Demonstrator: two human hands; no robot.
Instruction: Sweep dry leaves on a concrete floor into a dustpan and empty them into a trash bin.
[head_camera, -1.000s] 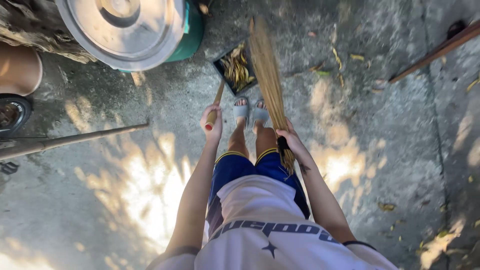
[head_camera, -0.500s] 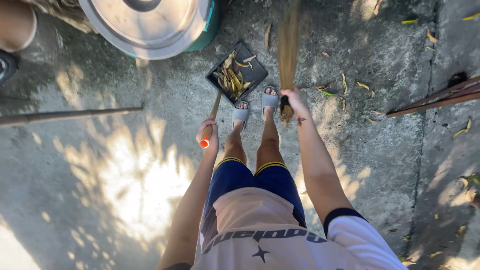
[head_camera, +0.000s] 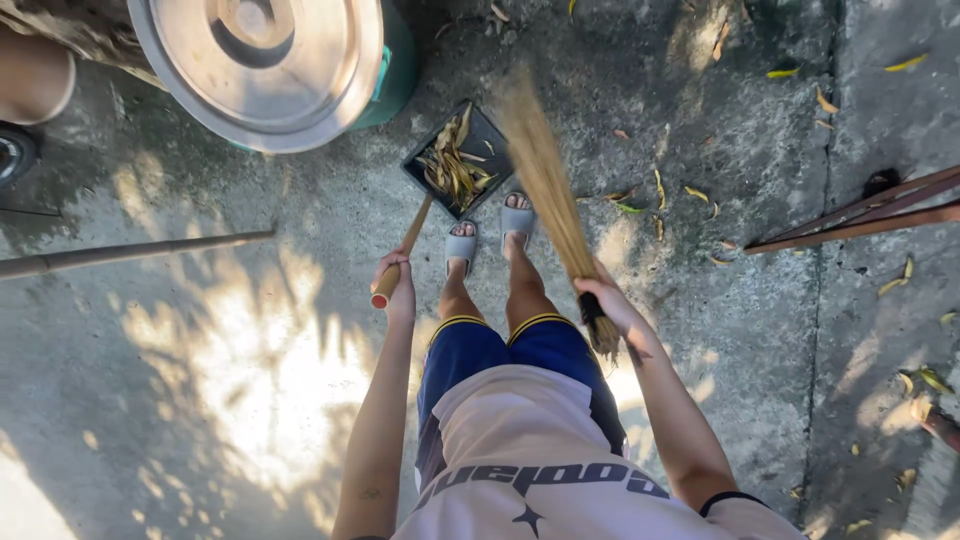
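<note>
Concrete ground (head_camera: 250, 330) fills most of the view, grey and rough, with patches of sun on it. Up at the top stands a green bin with a big round metal lid (head_camera: 262, 62). A long pole (head_camera: 130, 252) lies on the ground to the left, and brown bars (head_camera: 850, 215) lie to the right.

The person stands in the middle in grey slippers (head_camera: 487, 232). The right hand (head_camera: 610, 300) has its fingers wrapped tight around the tied end of a stick broom (head_camera: 548, 190). The broom's bristles reach up to the dustpan. The left hand (head_camera: 395, 283) has its fingers closed around the wooden handle (head_camera: 405, 245) of the black dustpan (head_camera: 455, 160). The pan sits on the ground just in front of the toes and is full of dry leaves (head_camera: 450, 170).

The pan looks quite full, so a hard sweep could push leaves over its far edge. If the left hand tips the handle, the pile could slide out. The bristles look blurred, so a fast swing could scatter the small yellow leaves (head_camera: 690, 195) on the right away from the pan. The pan is very near the slippers, so a foot could bump it.
</note>
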